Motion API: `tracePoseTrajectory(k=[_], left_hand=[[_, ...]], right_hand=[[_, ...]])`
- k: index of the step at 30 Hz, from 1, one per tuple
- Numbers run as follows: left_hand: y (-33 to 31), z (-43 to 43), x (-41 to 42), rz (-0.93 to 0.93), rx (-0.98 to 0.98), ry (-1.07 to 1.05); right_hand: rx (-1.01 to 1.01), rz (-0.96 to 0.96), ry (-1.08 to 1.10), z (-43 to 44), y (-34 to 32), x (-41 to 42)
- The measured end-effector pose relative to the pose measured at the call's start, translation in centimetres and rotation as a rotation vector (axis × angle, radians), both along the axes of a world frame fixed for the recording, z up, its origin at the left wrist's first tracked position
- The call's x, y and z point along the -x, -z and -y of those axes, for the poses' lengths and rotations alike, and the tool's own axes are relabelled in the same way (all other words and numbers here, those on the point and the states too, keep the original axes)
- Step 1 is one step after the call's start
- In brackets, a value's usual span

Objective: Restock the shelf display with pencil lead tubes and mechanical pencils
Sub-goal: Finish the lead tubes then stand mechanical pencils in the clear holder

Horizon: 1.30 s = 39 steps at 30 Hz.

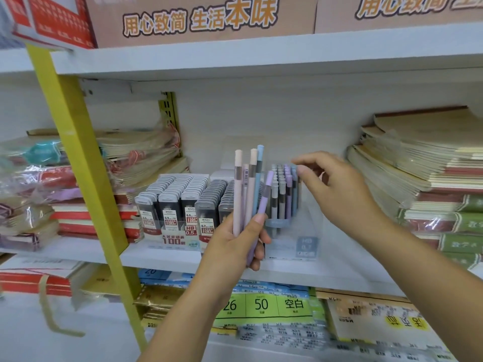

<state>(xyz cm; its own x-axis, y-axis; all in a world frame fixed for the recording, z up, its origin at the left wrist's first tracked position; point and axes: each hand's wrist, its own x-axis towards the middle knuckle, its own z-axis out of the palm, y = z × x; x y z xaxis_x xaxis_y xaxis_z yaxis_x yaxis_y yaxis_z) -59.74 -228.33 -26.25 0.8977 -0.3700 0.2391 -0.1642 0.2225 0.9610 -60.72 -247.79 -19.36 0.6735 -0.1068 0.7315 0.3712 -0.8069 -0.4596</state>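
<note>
Head cam: your left hand [235, 244] is curled round a bunch of mechanical pencils [250, 189]. They are pink, lilac and blue, and it holds them upright by their lower ends in front of the shelf [162, 257]. One lilac pencil tilts right, pinned by your thumb.

Your right hand [337, 189] hovers at the caps of the racked pencils [283, 189]. Fingers are loose and part open, with thumb and index a little apart. Nothing looks gripped, though motion blur there means I can't tell if a fingertip touches a cap.

The racked pencils stand upright in a clear display case [300, 236], just right of the held bunch. Lead tubes [183, 197] sit in tight rows in their tray, just left of the case and behind your left hand.

Notebook stacks [418, 165] are on the right of the shelf. Wrapped notebooks [141, 152] are on the left, behind a yellow upright [78, 152].
</note>
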Motion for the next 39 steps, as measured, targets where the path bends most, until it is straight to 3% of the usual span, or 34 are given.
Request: tracePoseTrajectory(k=[2,5,8,10,13,17,36,39], left_hand=[[0.0,0.2,0.1,-0.013,0.009,0.016],[0.0,0.6,0.3,0.004,-0.004,0.041],[0.1,0.5,0.5,0.013,-0.007,0.047],[0.2,0.0,0.5,0.017,-0.02,0.025],[0.5,-0.8,0.3,0.003,-0.027,-0.02],[0.6,-1.0,0.5,-0.006,-0.026,-0.037],[1.2,-1.0,0.4,-0.023,-0.048,-0.04],[1.2,-1.2,0.4,-0.027,-0.048,-0.044]], right_hand=[[-0.276,-0.107,-0.238,-1.4,-0.4,1.2],[-0.391,-0.238,-0.377,-3.1,-0.3,1.9],[-0.494,-0.179,-0.37,-3.3,-0.8,2.3],[-0.551,-0.017,-0.34,-2.1,-2.0,2.7],[-0.363,0.166,-0.203,0.3,-3.3,2.9],[-0.052,-0.001,-0.027,0.7,-1.6,1.6],[-0.028,-0.103,-0.106,0.2,0.5,-0.3],[0.061,-0.096,-0.05,0.4,0.9,-0.7]])
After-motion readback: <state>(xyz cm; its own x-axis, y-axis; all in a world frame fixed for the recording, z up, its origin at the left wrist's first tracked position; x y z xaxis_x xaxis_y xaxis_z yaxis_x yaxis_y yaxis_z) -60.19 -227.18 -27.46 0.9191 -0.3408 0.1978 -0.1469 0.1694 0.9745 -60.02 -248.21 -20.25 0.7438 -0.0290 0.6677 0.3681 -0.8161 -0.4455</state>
